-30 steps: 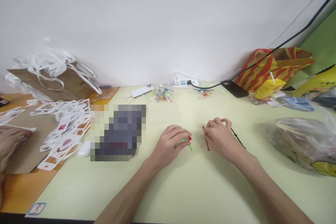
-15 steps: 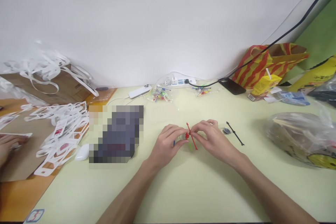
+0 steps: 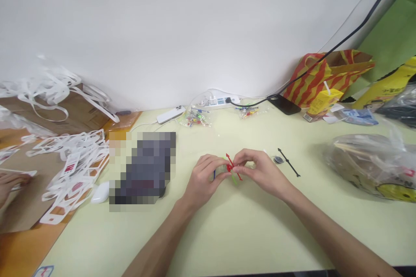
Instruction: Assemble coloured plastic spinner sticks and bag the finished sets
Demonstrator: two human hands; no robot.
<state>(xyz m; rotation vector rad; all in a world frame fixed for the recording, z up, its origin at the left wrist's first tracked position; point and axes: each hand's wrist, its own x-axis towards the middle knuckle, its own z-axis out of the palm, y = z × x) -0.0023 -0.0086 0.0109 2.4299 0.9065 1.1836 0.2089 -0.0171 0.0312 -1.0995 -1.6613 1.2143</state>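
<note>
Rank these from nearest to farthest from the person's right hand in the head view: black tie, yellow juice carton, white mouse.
From the right hand:
1. Black tie, just to its right.
2. Yellow juice carton, far right, near the wall.
3. White mouse, far left.

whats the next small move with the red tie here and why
Probably the right hand should keep feeding the red tie into the bundle that the left hand pinches: both hands meet on it, and the tie's ends jut out loose.
</note>
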